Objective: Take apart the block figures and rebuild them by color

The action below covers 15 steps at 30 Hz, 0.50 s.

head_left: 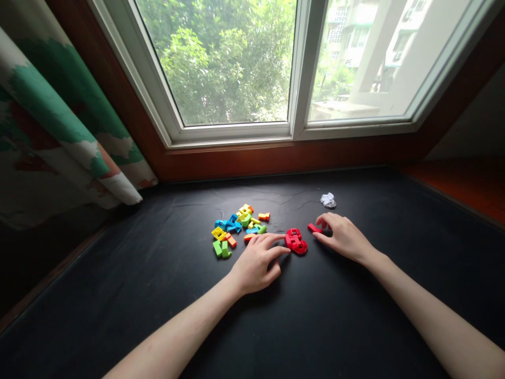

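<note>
With the holed red piece (293,243) as the dial's centre on the black table (315,316), the left hand (258,261) comes in from 8 o'clock, its fingers spread, two tips against the near edge as if to steady it rather than lift it. At 2 o'clock, just beside, the small red piece (313,228) lies between the thumb and curled fingers of the right hand (344,237), which is partly open; whether it pinches the piece, I cannot tell.

The loose coloured pieces (234,226) cluster at 9 to 10 o'clock, perhaps set aside there; they crowd the left hand, which partly covers an orange piece (249,238). A crumpled white thing (328,200) sits at 1 o'clock, beyond the right fingers. The window (302,100) stands at 12, the curtain (71,121) at 10.
</note>
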Available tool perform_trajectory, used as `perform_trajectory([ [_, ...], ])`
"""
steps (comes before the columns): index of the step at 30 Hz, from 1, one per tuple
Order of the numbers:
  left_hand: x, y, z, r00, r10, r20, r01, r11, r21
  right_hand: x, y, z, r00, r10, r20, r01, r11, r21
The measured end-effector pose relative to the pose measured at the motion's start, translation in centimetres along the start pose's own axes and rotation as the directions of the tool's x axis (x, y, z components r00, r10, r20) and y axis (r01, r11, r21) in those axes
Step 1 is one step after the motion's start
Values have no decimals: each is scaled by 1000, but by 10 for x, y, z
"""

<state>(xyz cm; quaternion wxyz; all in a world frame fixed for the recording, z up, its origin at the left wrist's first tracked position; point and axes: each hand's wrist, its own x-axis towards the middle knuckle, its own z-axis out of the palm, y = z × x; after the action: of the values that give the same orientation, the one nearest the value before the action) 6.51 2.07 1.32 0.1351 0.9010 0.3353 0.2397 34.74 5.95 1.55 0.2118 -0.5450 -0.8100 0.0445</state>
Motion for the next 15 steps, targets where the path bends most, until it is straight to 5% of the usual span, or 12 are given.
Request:
perform_trajectory([
  [8,3,5,-6,986,41,159,-56,994,91,-1,-3,2,998,-59,-30,60,996,62],
  [15,3,7,-5,983,52,178,-72,991,109,2,-19,22,990,-19,-140,43,984,175],
])
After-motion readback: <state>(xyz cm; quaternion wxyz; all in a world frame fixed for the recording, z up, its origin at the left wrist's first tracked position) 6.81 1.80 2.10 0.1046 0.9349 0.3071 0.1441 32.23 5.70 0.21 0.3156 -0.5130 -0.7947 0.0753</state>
